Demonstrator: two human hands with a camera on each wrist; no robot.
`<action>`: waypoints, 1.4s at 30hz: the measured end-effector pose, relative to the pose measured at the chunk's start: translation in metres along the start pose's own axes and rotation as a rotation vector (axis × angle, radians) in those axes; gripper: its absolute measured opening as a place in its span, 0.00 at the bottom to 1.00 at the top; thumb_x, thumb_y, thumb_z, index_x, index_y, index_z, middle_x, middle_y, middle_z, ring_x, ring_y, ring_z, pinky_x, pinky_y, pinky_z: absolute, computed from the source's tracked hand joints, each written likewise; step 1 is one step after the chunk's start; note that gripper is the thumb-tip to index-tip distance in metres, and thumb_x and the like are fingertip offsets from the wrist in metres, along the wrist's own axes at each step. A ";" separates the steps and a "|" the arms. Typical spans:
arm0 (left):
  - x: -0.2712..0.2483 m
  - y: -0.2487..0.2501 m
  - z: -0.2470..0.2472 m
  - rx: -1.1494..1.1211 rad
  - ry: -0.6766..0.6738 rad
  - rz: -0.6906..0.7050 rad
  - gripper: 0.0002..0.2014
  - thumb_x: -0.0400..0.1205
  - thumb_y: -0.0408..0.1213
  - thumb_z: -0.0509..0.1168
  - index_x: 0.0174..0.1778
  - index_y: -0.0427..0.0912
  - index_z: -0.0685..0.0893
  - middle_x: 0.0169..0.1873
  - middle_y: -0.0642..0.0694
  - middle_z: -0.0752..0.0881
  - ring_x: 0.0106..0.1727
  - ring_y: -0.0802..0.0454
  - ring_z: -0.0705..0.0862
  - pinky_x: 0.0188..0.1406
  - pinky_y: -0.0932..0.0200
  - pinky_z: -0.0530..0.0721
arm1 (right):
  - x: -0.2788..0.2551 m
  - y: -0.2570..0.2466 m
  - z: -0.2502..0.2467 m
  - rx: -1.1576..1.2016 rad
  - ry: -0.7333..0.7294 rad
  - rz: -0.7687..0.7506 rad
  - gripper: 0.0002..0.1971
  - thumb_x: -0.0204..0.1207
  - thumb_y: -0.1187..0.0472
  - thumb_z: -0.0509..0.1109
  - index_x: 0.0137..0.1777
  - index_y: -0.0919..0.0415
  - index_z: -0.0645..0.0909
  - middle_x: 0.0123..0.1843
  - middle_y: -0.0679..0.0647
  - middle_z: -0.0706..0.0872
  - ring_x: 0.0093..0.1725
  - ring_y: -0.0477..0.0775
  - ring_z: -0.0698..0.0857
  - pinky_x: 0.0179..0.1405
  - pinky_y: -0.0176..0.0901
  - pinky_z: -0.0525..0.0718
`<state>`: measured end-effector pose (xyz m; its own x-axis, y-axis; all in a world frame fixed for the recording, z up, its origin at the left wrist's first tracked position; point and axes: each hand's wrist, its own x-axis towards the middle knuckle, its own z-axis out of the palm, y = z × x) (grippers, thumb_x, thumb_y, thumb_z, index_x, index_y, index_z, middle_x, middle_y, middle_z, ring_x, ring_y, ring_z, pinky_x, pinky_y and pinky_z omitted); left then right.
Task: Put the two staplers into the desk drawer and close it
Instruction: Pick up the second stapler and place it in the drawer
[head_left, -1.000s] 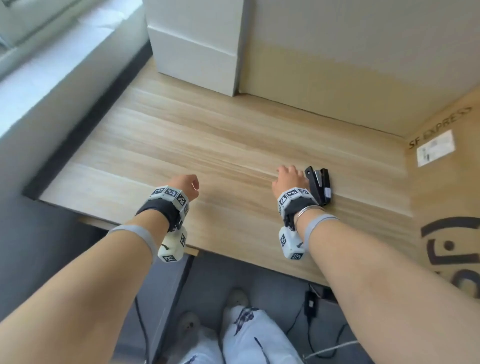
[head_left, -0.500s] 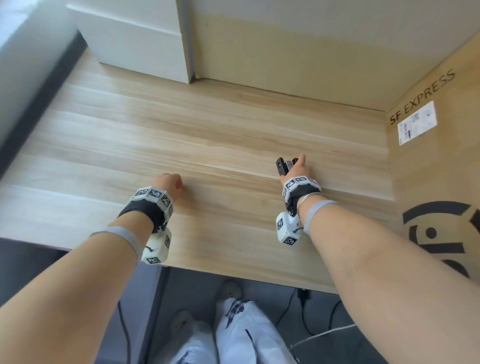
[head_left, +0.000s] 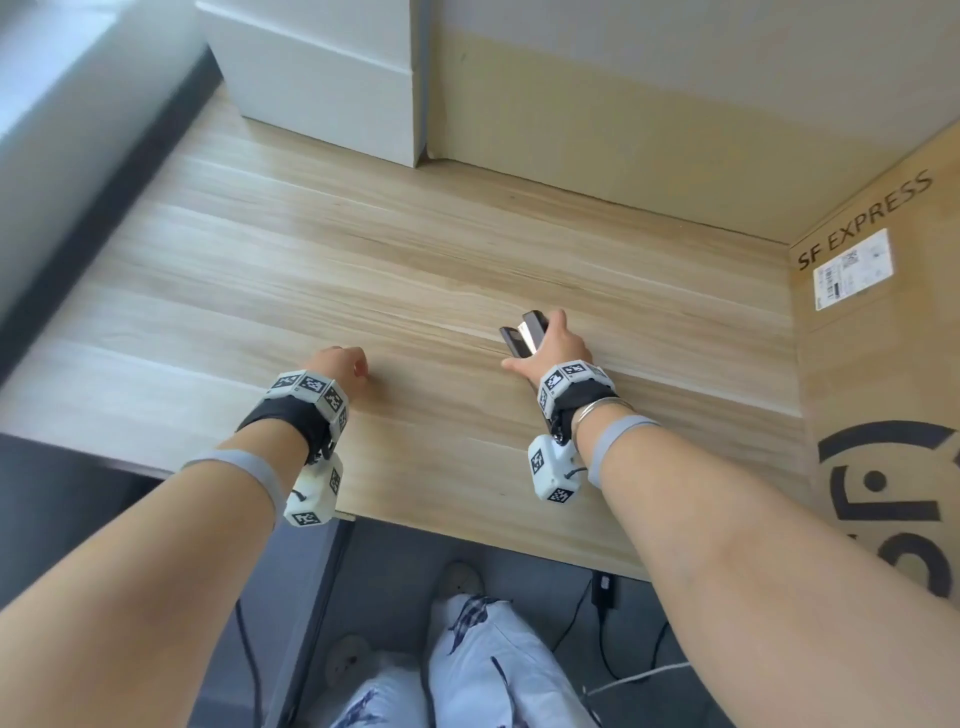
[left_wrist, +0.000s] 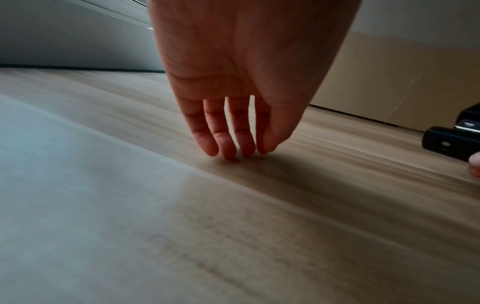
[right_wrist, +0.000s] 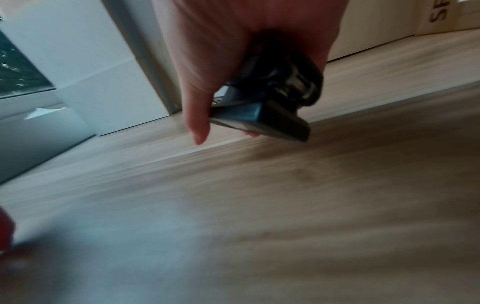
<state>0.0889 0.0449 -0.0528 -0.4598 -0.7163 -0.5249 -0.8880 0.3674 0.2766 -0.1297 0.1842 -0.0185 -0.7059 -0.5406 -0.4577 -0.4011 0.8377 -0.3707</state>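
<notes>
Right hand (head_left: 553, 345) clasps a black stapler (right_wrist: 270, 102) lifted just clear of the wooden desktop (head_left: 322, 270), presumably for carrying to the drawer; left hand (left_wrist: 241, 82) empty, relaxed fingertips (left_wrist: 228, 150) touching the desktop; second stapler and drawer unseen.

Both forearms reach toward 12 o'clock. The left hand (head_left: 337, 366) hangs relaxed, fingertips (left_wrist: 226, 150) pointing down. The right hand (head_left: 553, 345) is curled, thumb (right_wrist: 197, 123) extended.

We wear black wrist straps (head_left: 291, 415) topped with white marker-printed cubes (head_left: 555, 467), grey forearm bands (head_left: 613, 436), a silver bangle (head_left: 597, 410), patterned white trousers (head_left: 498, 670).
</notes>
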 end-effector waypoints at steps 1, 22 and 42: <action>-0.004 -0.007 -0.001 -0.004 0.005 -0.005 0.14 0.81 0.32 0.60 0.61 0.36 0.83 0.61 0.33 0.83 0.61 0.35 0.82 0.57 0.52 0.79 | -0.007 -0.009 0.006 0.021 -0.022 -0.036 0.40 0.62 0.49 0.82 0.69 0.58 0.64 0.62 0.61 0.85 0.58 0.65 0.85 0.52 0.50 0.83; -0.149 -0.251 0.044 -0.122 0.092 -0.254 0.15 0.78 0.32 0.54 0.54 0.42 0.84 0.56 0.35 0.87 0.54 0.35 0.85 0.50 0.52 0.82 | -0.204 -0.155 0.203 0.049 -0.503 -0.715 0.31 0.73 0.68 0.71 0.74 0.47 0.66 0.54 0.48 0.77 0.36 0.48 0.78 0.18 0.15 0.75; -0.146 -0.360 0.182 -0.201 -0.108 -0.393 0.13 0.79 0.32 0.56 0.54 0.43 0.83 0.56 0.38 0.87 0.56 0.37 0.86 0.56 0.50 0.84 | -0.207 -0.102 0.412 0.112 -0.576 -0.084 0.24 0.72 0.61 0.75 0.66 0.56 0.71 0.68 0.63 0.71 0.47 0.61 0.77 0.55 0.42 0.75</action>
<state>0.4744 0.1247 -0.2221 -0.0954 -0.7081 -0.6996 -0.9815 -0.0502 0.1846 0.2977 0.1788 -0.2184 -0.2312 -0.5863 -0.7764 -0.3554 0.7938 -0.4936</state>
